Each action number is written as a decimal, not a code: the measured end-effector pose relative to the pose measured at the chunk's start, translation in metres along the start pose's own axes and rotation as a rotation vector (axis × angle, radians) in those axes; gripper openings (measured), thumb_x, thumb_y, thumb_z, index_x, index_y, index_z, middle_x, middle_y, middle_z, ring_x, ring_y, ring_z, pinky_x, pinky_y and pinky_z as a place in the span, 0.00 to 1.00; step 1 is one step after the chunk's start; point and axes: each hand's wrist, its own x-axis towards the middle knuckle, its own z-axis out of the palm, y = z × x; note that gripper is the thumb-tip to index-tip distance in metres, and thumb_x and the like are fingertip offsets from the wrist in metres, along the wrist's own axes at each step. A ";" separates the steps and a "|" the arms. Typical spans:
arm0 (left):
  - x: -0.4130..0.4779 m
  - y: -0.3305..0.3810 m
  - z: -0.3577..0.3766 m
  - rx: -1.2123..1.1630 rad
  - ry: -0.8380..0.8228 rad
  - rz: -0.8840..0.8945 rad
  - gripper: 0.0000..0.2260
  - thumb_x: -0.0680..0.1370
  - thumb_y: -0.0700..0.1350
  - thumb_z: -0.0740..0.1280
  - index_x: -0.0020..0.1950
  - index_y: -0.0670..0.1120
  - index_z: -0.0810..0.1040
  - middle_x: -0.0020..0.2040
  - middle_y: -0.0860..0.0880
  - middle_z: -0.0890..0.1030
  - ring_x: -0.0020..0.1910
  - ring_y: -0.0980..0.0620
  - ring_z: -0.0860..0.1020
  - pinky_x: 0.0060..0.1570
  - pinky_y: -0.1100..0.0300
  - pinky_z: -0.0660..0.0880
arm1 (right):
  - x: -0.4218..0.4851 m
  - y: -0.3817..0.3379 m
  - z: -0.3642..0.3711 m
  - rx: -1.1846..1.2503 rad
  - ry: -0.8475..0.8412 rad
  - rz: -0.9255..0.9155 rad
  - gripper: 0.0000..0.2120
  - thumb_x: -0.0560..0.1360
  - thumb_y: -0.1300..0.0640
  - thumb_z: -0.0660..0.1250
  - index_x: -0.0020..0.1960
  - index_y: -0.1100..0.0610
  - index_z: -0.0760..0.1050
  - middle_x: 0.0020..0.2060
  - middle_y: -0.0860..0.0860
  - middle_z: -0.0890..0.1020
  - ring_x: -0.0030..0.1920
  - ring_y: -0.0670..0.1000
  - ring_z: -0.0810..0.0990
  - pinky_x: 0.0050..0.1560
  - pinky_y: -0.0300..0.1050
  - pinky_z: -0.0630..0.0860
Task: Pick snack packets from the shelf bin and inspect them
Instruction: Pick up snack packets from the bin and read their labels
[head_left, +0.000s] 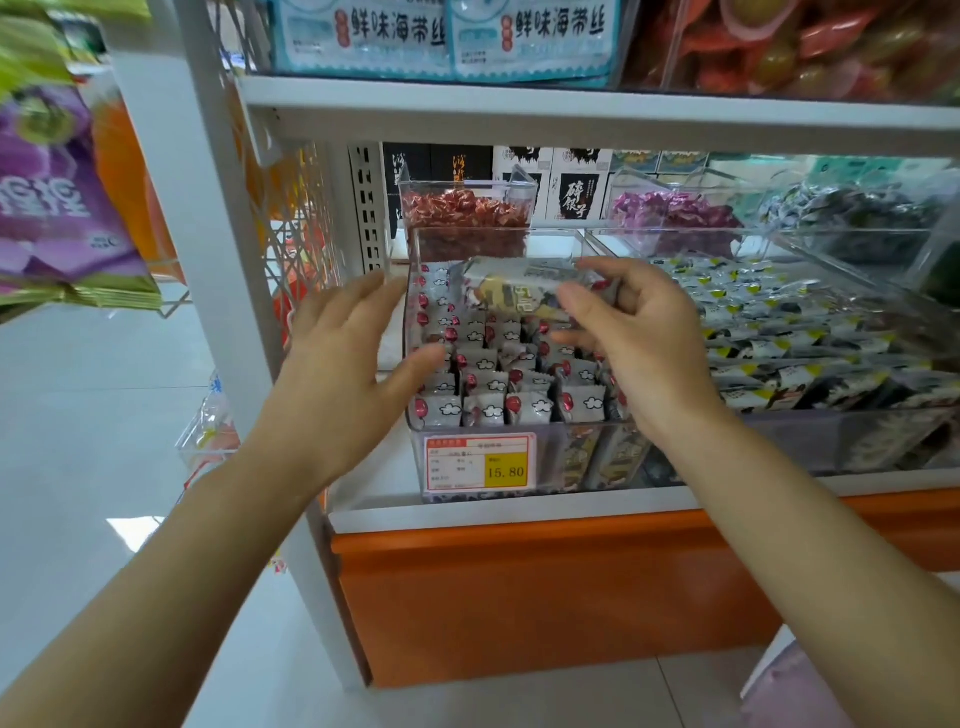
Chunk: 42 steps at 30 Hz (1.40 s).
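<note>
- Step in hand, as I judge it: 1 snack packet (519, 291) is out of the clear bin (519, 428) and up for inspection. It sits in the air just above the bin's back half, long side roughly level, printed face toward my camera.
- The right hand (639, 332) holds that packet by its right end. Its fingers (582, 304) are curled and pinched on the wrapper; the lower ones are bent beneath it, above the packets left in the bin.
- The left hand (343, 358) is just beside the bin's left wall, palm turned toward the packet. Its fingers (363, 293) are straight and spread apart, holding nothing. I cannot tell whether the thumb touches the bin wall.
- The loose packets (483, 374) fill the bin in rows, above the price tag (479, 462) on its front.
- Next move, in my view: bring the left hand in to take the packet's free left end, so both hands can turn it and read both faces. The wrapper looks thin and crinkly, so a light pinch at the edges should do.
- The print on the packet is blurred from here; I cannot read it.
</note>
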 end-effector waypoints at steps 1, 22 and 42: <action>-0.001 -0.002 0.002 0.036 -0.056 0.003 0.37 0.70 0.66 0.52 0.75 0.48 0.60 0.75 0.47 0.60 0.74 0.45 0.55 0.71 0.49 0.50 | 0.007 0.001 0.003 -0.004 0.008 0.010 0.11 0.74 0.61 0.69 0.55 0.56 0.73 0.44 0.52 0.82 0.39 0.48 0.84 0.44 0.50 0.82; -0.006 -0.004 0.014 -0.059 -0.223 -0.026 0.47 0.63 0.71 0.46 0.77 0.49 0.43 0.78 0.50 0.47 0.75 0.54 0.45 0.68 0.59 0.42 | 0.073 0.017 0.079 -0.961 -0.670 -0.200 0.13 0.78 0.52 0.61 0.49 0.59 0.80 0.46 0.55 0.82 0.46 0.54 0.80 0.51 0.50 0.76; -0.006 -0.003 0.009 -0.067 -0.038 0.009 0.31 0.76 0.57 0.59 0.76 0.47 0.56 0.75 0.48 0.59 0.73 0.52 0.53 0.66 0.62 0.48 | 0.057 -0.017 0.045 -0.240 -0.153 -0.114 0.08 0.77 0.63 0.63 0.40 0.54 0.70 0.42 0.49 0.77 0.36 0.48 0.81 0.29 0.35 0.75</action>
